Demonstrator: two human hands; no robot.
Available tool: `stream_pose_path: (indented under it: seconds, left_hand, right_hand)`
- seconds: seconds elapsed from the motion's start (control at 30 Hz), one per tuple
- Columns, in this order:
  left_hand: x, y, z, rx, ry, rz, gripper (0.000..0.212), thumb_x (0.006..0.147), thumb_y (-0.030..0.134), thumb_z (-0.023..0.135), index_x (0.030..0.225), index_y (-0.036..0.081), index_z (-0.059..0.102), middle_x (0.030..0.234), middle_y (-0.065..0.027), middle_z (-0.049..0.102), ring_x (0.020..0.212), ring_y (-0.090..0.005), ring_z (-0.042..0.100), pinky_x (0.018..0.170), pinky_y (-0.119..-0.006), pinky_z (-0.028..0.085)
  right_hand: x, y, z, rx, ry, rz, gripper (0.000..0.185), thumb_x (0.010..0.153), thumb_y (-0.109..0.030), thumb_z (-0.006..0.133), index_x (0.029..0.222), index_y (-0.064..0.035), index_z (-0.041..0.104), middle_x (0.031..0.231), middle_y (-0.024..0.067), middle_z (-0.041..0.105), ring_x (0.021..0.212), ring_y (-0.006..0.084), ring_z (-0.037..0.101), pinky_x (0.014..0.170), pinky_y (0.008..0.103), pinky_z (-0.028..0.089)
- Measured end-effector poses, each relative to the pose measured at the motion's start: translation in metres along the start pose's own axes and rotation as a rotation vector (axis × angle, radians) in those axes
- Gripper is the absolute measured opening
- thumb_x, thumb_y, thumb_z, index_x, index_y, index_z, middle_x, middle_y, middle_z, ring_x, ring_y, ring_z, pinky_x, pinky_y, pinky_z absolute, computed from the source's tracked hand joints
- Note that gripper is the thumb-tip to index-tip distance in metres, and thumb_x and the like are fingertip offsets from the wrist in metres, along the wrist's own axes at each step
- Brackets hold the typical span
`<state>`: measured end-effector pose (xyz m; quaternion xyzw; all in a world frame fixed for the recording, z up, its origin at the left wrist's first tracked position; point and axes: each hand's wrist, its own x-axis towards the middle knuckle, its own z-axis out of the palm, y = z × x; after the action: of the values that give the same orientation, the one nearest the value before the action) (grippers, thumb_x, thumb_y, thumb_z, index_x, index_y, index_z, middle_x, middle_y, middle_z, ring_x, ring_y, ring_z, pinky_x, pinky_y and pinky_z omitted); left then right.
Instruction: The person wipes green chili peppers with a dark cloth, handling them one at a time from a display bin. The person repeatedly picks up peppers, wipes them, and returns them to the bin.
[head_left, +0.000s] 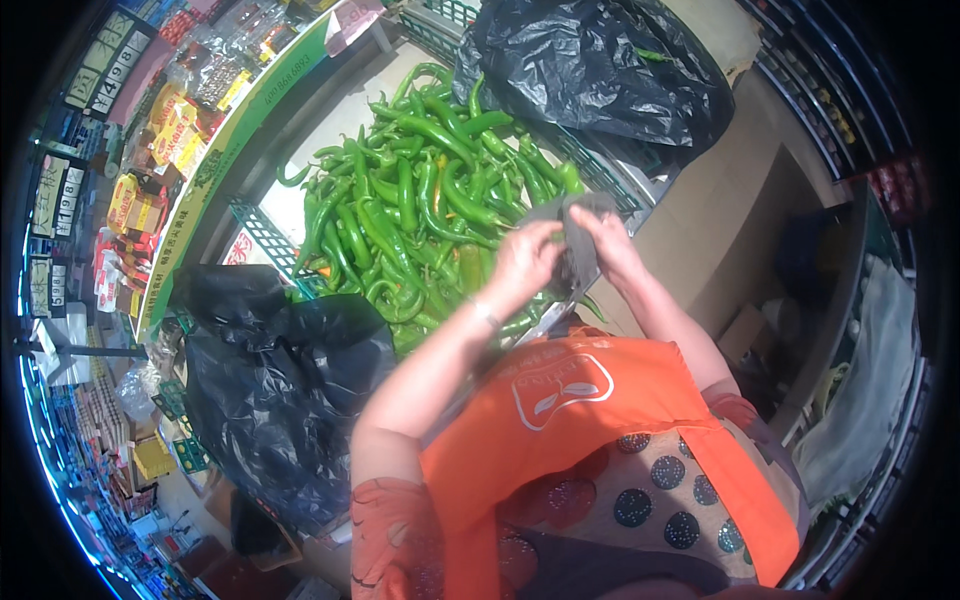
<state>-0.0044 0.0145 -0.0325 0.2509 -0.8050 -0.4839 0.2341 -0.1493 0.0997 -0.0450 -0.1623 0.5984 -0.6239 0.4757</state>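
Observation:
My right hand (611, 240) pinches a thin grey sheet (581, 244), a cloth or plastic film; I cannot tell which. My left hand (525, 259) is at the sheet's left side, fingers curled against it. Whether something lies inside its fingers is hidden. Both hands are over the near right edge of a large heap of long green chili peppers (405, 202). A paler green pepper (570, 178) shows just beyond the sheet. The heap lies on a white display surface (285, 184), and a few peppers in it are orange.
Black plastic covers (592, 67) lie at the far right and over the near left (277, 420). Green plastic lattice edging (262, 236) borders the peppers. Left stands a shelf of packaged goods (172, 135) with price signs (56, 195). An orange apron (570, 397) covers my front.

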Motion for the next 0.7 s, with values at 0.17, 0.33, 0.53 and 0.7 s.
stream_pose_path:
  seconds: [0.17, 0.33, 0.53, 0.7]
  left_hand:
    - [0.038, 0.001, -0.049, -0.409, 0.352, -0.346, 0.022, 0.086, 0.012, 0.062, 0.104, 0.001, 0.057, 0.079, -0.0052, 0.063, 0.07, -0.0117, 0.06, 0.064, -0.025, 0.051]
    - [-0.015, -0.045, -0.097, 0.461, 0.037, -0.431, 0.023, 0.081, 0.023, 0.069, 0.087, 0.002, 0.06, 0.073, -0.0117, 0.064, 0.063, -0.023, 0.063, 0.06, -0.033, 0.05]
    - [-0.091, -0.053, -0.042, 0.825, -0.003, -0.268, 0.045, 0.073, 0.016, 0.071, 0.109, 0.005, 0.047, 0.096, -0.0166, 0.057, 0.081, -0.0327, 0.062, 0.065, -0.044, 0.051]
    - [-0.104, -0.059, -0.048, 0.681, 0.198, -0.43, 0.042, 0.071, 0.011, 0.071, 0.107, 0.008, 0.05, 0.083, -0.0086, 0.06, 0.076, -0.0292, 0.062, 0.066, -0.04, 0.049]
  right_hand:
    - [0.045, -0.047, -0.025, -0.519, 0.161, 0.027, 0.069, 0.086, -0.057, 0.052, 0.096, 0.0106, 0.062, 0.09, 0.0151, 0.066, 0.083, 0.0207, 0.06, 0.074, 0.0334, 0.046]
    - [0.045, -0.056, -0.045, 0.221, -0.021, -0.059, 0.046, 0.096, -0.037, 0.047, 0.109, 0.0051, 0.06, 0.105, 0.0109, 0.065, 0.093, 0.0173, 0.062, 0.083, 0.0291, 0.048]
    - [0.038, -0.03, -0.069, 0.361, -0.141, -0.111, 0.04, 0.092, -0.03, 0.055, 0.12, -0.0016, 0.055, 0.112, 0.0092, 0.062, 0.101, 0.0188, 0.06, 0.087, 0.0319, 0.048]
    - [0.022, 0.0, -0.076, -0.173, -0.039, 0.113, 0.054, 0.078, -0.029, 0.07, 0.117, 0.0055, 0.055, 0.109, 0.0136, 0.062, 0.097, 0.0195, 0.061, 0.086, 0.0291, 0.048]
